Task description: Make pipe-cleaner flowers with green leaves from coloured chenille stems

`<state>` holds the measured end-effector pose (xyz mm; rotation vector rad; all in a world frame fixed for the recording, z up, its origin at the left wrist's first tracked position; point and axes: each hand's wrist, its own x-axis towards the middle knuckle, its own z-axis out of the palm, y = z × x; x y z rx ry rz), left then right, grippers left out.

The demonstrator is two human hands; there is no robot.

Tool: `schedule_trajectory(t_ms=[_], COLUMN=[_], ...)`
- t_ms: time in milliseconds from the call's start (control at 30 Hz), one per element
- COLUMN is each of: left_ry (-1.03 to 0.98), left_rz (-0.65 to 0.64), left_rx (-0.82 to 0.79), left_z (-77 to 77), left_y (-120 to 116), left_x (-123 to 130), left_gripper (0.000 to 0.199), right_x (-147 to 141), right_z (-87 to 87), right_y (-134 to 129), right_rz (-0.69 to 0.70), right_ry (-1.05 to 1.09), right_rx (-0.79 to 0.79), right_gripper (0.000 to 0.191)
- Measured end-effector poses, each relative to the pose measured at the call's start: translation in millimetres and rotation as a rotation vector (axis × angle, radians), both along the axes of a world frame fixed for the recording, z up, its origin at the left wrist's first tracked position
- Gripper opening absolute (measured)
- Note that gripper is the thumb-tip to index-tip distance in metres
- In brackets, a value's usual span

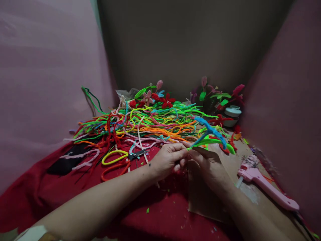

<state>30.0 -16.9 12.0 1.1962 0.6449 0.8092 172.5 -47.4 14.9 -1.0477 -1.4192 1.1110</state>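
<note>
A blue pipe-cleaner piece (209, 128) with long bright green leaves (213, 142) points up and right from between my hands. My left hand (170, 160) is closed, its thumb and fingers pinching the green base of this piece. Close against it, my right hand (204, 164) is closed around the same base from the other side, its fingertips partly hidden. Just behind the hands spreads a big heap of coloured pipe cleaners (150, 125). Scissors (122, 159) with one yellow and one orange-red handle lie to the left of my left hand.
At the right, a pink glue gun (265, 187) rests on brown cardboard (204, 201). Pipe-cleaner flowers (167, 100) and a lidded jar (232, 115) stand at the back. A black item (66, 162) lies on the red cloth (150, 214) at the left. Pink sheets flank both sides.
</note>
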Motion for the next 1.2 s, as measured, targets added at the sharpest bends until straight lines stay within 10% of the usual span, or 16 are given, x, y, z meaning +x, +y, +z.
schedule_trajectory(t_ms=[333,667,1200], left_ry=[-0.228,0.341,-0.051], left_rz=[-0.317,0.216,-0.056], left_rx=[-0.339,0.667,-0.013], left_z=[-6.0,-8.3,-3.5], left_y=[5,-4,3], left_x=[-1,-3,-2], left_gripper=[0.023,0.011,0.024], right_x=[5,-2,6], right_z=[-14.7,-6.6,-7.1], right_y=[2,1,-1], right_rz=[0.016,-0.164,-0.017], right_ry=[0.141,-0.021,-0.107], right_rx=[-0.031,0.005,0.087], right_gripper=[0.020,0.016,0.021])
